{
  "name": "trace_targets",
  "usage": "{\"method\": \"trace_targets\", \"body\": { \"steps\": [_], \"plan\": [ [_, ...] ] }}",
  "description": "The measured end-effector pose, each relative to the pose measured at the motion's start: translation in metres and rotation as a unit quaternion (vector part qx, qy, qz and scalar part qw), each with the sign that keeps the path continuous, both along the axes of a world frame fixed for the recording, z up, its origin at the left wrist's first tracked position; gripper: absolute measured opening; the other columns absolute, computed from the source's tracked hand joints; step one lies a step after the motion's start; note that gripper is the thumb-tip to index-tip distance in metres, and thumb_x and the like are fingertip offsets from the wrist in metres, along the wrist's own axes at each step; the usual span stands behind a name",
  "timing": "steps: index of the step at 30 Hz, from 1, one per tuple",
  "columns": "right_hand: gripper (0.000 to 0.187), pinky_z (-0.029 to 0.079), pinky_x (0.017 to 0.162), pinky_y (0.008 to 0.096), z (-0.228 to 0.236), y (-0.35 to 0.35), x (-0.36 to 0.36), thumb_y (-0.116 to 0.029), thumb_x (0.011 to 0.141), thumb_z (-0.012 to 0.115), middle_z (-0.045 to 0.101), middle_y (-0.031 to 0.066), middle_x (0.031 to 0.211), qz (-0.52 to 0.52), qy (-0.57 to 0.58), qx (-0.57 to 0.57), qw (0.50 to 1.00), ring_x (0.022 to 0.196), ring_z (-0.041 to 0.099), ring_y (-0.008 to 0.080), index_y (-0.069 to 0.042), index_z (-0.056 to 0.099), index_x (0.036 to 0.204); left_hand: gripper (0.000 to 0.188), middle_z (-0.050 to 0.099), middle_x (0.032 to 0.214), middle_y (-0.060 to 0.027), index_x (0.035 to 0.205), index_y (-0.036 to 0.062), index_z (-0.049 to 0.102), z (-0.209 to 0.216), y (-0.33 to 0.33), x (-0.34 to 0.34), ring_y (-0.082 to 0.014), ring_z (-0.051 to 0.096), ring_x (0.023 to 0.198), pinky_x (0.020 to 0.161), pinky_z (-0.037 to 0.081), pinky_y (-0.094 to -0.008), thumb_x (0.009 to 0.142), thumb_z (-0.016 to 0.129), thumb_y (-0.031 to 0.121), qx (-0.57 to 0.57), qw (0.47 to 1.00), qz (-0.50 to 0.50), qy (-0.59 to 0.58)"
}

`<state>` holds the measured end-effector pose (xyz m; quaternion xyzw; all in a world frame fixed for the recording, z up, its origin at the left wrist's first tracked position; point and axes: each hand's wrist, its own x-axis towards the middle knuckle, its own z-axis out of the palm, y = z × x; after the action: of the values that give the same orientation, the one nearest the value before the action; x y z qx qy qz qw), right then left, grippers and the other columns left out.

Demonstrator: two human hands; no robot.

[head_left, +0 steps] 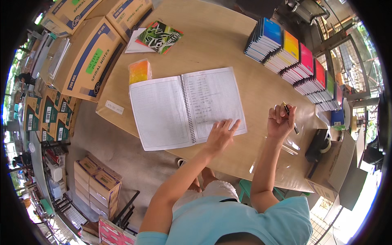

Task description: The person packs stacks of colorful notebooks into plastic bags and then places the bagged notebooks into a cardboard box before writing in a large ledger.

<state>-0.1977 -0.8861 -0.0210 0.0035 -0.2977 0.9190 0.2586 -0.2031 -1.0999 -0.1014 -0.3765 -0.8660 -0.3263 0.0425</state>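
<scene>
An open spiral notebook (159, 112) with squared pages lies across the near part of the table, its right page bearing lines of handwriting. My left hand (221, 136) rests flat on the lower part of that right page, fingers spread. To the right of the notebook, my right hand (281, 122) is raised with its fingers curled around a dark pen (296, 129). The pen slants between the fingers, apart from the paper. Under the notebook's upper left corner sits an orange and yellow pack (139, 71), partly covered.
Stacks of spiral notebooks (271, 32) in several colours line the table's right side. A tape dispenser (318, 145) and an open carton (332, 163) stand at the right edge. Large cartons (92, 61) are at the left. A green and black booklet (159, 37) lies at the far left.
</scene>
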Motion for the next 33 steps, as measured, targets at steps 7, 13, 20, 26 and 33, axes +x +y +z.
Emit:
{"method": "trace_targets", "body": {
  "steps": [7, 13, 20, 26, 33],
  "plan": [
    [0.03, 0.03, 0.056, 0.0262, 0.006, 0.001, 0.013, -0.029, 0.104, 0.046, 0.056, 0.0009, 0.067, 0.008, 0.019, 0.014, 1.0, 0.052, 0.037, 0.0091, -0.01, 0.069, 0.1, 0.048, 0.068, 0.091, -0.0134, 0.12, 0.0046, 0.058, 0.023, 0.0, -0.003, -0.0258, 0.067, 0.083, 0.068, 0.052, -0.0353, 0.076, 0.077, 0.01, 0.021, 0.973, 0.079, -0.216],
    [0.029, 0.03, 0.056, 0.026, 0.007, 0.008, 0.024, -0.029, 0.103, 0.048, 0.057, 0.0011, 0.068, -0.003, 0.026, 0.01, 1.0, 0.052, 0.037, 0.0093, -0.011, 0.069, 0.099, 0.02, 0.069, 0.094, -0.007, 0.1, -0.0032, 0.066, 0.064, -0.072, -0.006, -0.0112, 0.062, 0.08, 0.072, 0.048, -0.0275, 0.085, 0.074, 0.007, 0.404, 0.81, 0.283, -0.316],
    [0.025, 0.03, 0.055, 0.026, -0.001, 0.014, 0.024, -0.028, 0.102, 0.051, 0.059, 0.0014, 0.072, -0.005, 0.001, 0.025, 1.0, 0.053, 0.039, 0.0092, -0.011, 0.069, 0.095, 0.052, 0.06, 0.116, -0.009, 0.13, 0.0071, 0.048, -0.001, -0.213, 0.05, -0.0194, 0.057, 0.108, 0.088, 0.045, -0.038, 0.086, 0.074, 0.015, 0.533, 0.576, 0.504, -0.361],
    [0.021, 0.031, 0.05, 0.0254, -0.005, -0.001, -0.011, -0.023, 0.099, 0.056, 0.06, 0.0016, 0.074, -0.066, -0.086, 0.028, 0.994, 0.057, 0.046, 0.0101, -0.007, 0.067, 0.091, 0.055, 0.047, 0.129, -0.0142, 0.133, 0.0111, 0.043, 0.008, -0.196, 0.043, -0.0285, 0.041, 0.128, 0.102, 0.034, -0.0483, 0.086, 0.07, 0.018, 0.399, 0.642, 0.639, -0.143],
    [0.016, 0.032, 0.043, 0.0234, -0.063, -0.018, -0.109, -0.012, 0.089, 0.071, 0.059, 0.0068, 0.061, -0.038, -0.169, 0.202, 0.964, 0.047, 0.046, 0.0092, -0.001, 0.062, 0.081, 0.055, 0.038, 0.144, -0.0186, 0.133, 0.0129, 0.053, 0.021, -0.058, 0.005, -0.0404, 0.039, 0.13, 0.106, 0.03, -0.0607, 0.082, 0.073, 0.021, -0.026, 0.985, 0.148, -0.084]
  ]
}}
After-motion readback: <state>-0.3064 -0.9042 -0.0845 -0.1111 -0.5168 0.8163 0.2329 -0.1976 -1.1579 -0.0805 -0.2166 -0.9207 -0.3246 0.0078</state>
